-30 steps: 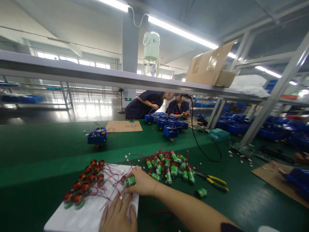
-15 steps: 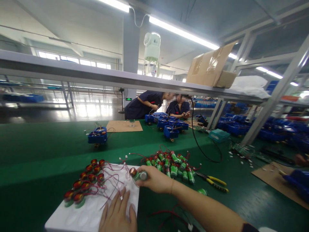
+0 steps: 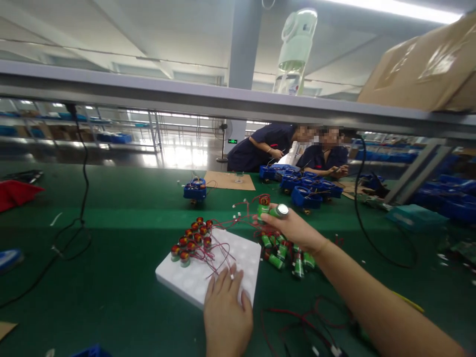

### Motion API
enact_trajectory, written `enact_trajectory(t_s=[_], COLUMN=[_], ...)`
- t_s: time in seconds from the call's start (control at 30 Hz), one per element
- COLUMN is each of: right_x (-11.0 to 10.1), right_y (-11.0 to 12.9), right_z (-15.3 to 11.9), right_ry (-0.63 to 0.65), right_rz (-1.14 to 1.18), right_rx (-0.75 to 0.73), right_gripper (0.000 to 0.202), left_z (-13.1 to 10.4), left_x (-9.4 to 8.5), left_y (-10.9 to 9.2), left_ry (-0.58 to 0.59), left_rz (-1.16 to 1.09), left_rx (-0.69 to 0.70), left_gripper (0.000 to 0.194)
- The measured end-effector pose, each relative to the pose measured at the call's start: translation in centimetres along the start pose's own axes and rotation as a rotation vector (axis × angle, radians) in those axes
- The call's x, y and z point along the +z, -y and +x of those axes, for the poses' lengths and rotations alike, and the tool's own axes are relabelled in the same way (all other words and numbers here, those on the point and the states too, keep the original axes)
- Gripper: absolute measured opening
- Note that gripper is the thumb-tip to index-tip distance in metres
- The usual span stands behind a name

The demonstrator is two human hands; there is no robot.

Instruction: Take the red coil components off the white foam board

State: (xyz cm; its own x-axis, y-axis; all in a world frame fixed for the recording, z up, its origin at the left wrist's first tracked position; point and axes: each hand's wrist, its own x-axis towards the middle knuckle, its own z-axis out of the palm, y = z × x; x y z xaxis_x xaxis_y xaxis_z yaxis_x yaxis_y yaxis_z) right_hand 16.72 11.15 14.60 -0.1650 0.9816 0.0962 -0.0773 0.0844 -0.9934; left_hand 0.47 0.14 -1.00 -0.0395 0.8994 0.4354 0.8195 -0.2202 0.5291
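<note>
My right hand (image 3: 293,228) is closed around green batteries (image 3: 263,210) with red and black wires; two show at its fingers. It is raised beyond the tray's right far corner, over the far left side of a pile of similar green batteries (image 3: 282,250). My left hand (image 3: 228,307) lies flat with fingers stretched on the near right part of a white foam tray (image 3: 241,243), next to thin wires and a small white connector. Several batteries (image 3: 191,243) stand upright in the tray's left side, their wires trailing across it.
Blue housings (image 3: 307,196) with wires sit at the back, and one blue housing (image 3: 195,188) stands near a cardboard sheet (image 3: 230,181). Black cables hang at both sides. Loose wires (image 3: 308,322) lie front right. A shelf (image 3: 167,94) crosses overhead. Two people work opposite.
The view has turned left, so things appear further right. My right hand has moved away from the tray's right edge, outward and up, still holding batteries. My left hand stays on the tray.
</note>
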Motion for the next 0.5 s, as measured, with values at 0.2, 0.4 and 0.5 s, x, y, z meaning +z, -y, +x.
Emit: enact_trajectory(t_s=[0.2,0.4,0.5], right_x=[-4.5,-13.8,-18.0], right_y=[2.5,3.9,1.9], right_z=[3.5,1.2,-0.8], right_ry=[-0.403,-0.783,-0.784], right_rz=[-0.010,-0.222,-0.494], right_rx=[-0.152,-0.201,-0.047], right_gripper=[0.007,0.008,0.011], left_z=[0.1,0.1,0.0], left_x=[-0.2,-0.4,-0.2], left_y=[-0.5,-0.8,-0.5], left_ry=[-0.010,-0.027,-0.046], left_rz=[-0.028,-0.001,0.074], left_rx=[-0.037,-0.038,0.020], left_gripper=[0.041,0.040,0.040])
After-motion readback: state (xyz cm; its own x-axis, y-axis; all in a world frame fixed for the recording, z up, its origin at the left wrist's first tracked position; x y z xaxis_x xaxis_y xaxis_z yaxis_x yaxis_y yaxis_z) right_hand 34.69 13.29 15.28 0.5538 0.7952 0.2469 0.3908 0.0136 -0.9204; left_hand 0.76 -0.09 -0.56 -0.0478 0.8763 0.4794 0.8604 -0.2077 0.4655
